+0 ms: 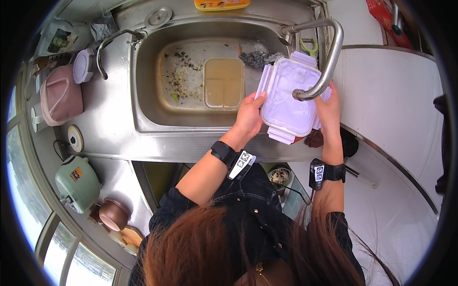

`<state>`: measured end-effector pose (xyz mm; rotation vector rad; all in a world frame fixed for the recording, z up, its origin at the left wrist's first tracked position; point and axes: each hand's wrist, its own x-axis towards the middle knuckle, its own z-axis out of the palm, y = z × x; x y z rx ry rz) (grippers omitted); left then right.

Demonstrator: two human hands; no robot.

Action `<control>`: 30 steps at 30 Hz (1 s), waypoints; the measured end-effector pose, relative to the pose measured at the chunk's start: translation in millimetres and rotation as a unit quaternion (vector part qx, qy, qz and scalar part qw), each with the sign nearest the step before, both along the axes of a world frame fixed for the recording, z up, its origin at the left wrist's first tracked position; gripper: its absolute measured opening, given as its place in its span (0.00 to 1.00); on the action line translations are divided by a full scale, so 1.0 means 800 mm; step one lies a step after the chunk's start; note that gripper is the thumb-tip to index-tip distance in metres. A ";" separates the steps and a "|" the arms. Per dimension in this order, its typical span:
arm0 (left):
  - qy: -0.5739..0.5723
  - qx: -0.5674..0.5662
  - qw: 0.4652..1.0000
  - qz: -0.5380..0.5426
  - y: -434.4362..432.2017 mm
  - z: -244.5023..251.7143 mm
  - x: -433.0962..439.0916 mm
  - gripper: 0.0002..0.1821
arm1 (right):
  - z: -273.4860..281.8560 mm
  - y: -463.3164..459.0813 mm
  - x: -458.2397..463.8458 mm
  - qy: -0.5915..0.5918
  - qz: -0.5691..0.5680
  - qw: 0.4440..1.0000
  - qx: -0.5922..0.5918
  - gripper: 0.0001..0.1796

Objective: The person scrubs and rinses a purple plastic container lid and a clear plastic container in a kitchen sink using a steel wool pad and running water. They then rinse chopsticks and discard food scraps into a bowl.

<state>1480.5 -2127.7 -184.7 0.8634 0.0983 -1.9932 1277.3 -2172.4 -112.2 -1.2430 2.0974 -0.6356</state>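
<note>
A lilac plastic food-container lid (289, 111) with flaps on its sides is between my two hands, under the curved metal faucet spout (334, 53). My left hand (248, 115) grips its left edge, thumb on top. On the opposite edge my right hand (328, 111) holds it, partly behind the spout. Left of the lid, a clear rectangular divided container (224, 84) filled with cloudy brownish liquid rests in the stainless steel sink (154, 103). Dark food scraps (184, 68) litter the basin floor. A grey steel-wool scourer (258, 59) lies behind the lid, near the sink's right wall.
A second faucet (107, 46) arches at the sink's left. Along the left counter stand a pink bag (62, 94), another lilac lid (84, 66), a green rice cooker (78, 183) and a brown pot (114, 214). A green peeler (309, 46) lies behind the lid; a round metal strainer cover (158, 17) sits behind the basin.
</note>
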 end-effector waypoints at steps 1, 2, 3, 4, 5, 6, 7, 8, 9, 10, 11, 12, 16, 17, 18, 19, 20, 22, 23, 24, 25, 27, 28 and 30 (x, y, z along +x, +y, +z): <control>-0.046 -0.005 0.999 -0.004 0.001 -0.003 -0.003 0.17 | 0.001 -0.001 -0.001 -0.052 -0.001 0.998 0.019 0.33; -0.096 -0.007 0.995 -0.003 0.001 -0.006 -0.005 0.16 | 0.000 0.001 -0.001 -0.107 -0.005 0.992 0.059 0.31; -0.181 -0.037 0.983 -0.014 0.002 -0.006 -0.006 0.16 | 0.000 0.002 -0.001 -0.159 -0.030 0.983 0.085 0.29; -0.269 -0.064 0.961 -0.021 0.000 -0.007 -0.006 0.16 | -0.001 0.005 0.000 -0.122 0.002 0.991 0.057 0.24; -0.355 -0.076 0.931 -0.050 -0.002 -0.005 -0.005 0.17 | -0.002 0.009 0.001 -0.127 0.013 0.991 0.036 0.23; -0.421 -0.092 0.899 -0.072 -0.007 -0.003 -0.001 0.18 | -0.003 0.013 0.004 -0.131 0.014 0.991 0.012 0.23; -0.485 -0.095 0.862 -0.115 -0.015 -0.001 0.004 0.20 | -0.004 0.018 0.005 -0.142 0.023 0.990 0.006 0.22; -0.545 -0.097 0.818 -0.159 -0.025 0.002 0.009 0.22 | -0.005 0.022 0.008 -0.115 0.037 0.993 -0.017 0.21; -0.574 -0.112 0.789 -0.189 -0.037 0.004 0.014 0.24 | -0.006 0.026 0.009 -0.102 0.043 0.993 -0.028 0.21; -0.601 -0.127 0.758 -0.218 -0.051 0.006 0.018 0.26 | -0.007 0.030 0.011 -0.096 0.054 0.993 -0.033 0.21; -0.627 -0.143 0.725 -0.246 -0.063 0.008 0.020 0.28 | -0.007 0.032 0.013 -0.093 0.063 0.991 -0.070 0.21; -0.631 -0.148 0.724 -0.237 -0.074 0.008 0.020 0.28 | -0.008 0.033 0.014 -0.083 0.070 0.992 -0.058 0.21; -0.629 -0.184 0.723 -0.219 -0.086 0.005 0.008 0.23 | -0.009 0.025 0.013 -0.034 0.059 0.993 -0.099 0.19; -0.626 -0.205 0.722 -0.211 -0.082 0.004 0.007 0.21 | -0.010 0.021 0.011 -0.025 0.052 0.993 -0.106 0.19; -0.498 -0.190 0.823 -0.195 -0.075 0.003 0.008 0.19 | -0.011 0.016 0.009 -0.030 0.027 0.992 -0.121 0.19; -0.356 -0.180 0.902 -0.165 -0.065 0.003 0.012 0.19 | -0.012 0.011 0.006 -0.027 0.018 0.996 -0.085 0.19; -0.208 -0.148 0.956 -0.141 -0.058 0.003 0.017 0.20 | -0.015 0.007 0.004 -0.033 0.022 0.997 -0.072 0.19; 0.014 -0.083 0.991 -0.100 -0.040 0.006 0.037 0.24 | -0.020 0.001 0.000 -0.098 0.013 0.994 -0.036 0.22; 0.132 -0.055 0.987 -0.075 -0.030 0.010 0.045 0.27 | -0.024 -0.001 0.002 -0.084 0.032 0.994 -0.058 0.24; 0.176 -0.036 0.982 -0.055 -0.023 0.015 0.050 0.31 | -0.027 -0.002 0.004 -0.071 0.051 0.993 -0.081 0.26; 0.151 -0.018 0.987 -0.053 -0.015 0.020 0.052 0.32 | -0.032 -0.003 0.012 -0.058 0.084 0.989 -0.104 0.27; 0.133 -0.016 0.990 -0.050 -0.002 0.031 0.056 0.34 | -0.039 0.002 0.029 0.110 0.146 0.983 -0.036 0.32; 0.121 0.010 0.992 -0.030 0.003 0.035 0.056 0.40 | -0.042 0.002 0.041 0.263 0.213 0.939 -0.053 0.33; 0.118 0.016 0.993 -0.022 0.007 0.040 0.056 0.46 | -0.048 0.006 0.066 0.384 0.305 0.865 -0.109 0.31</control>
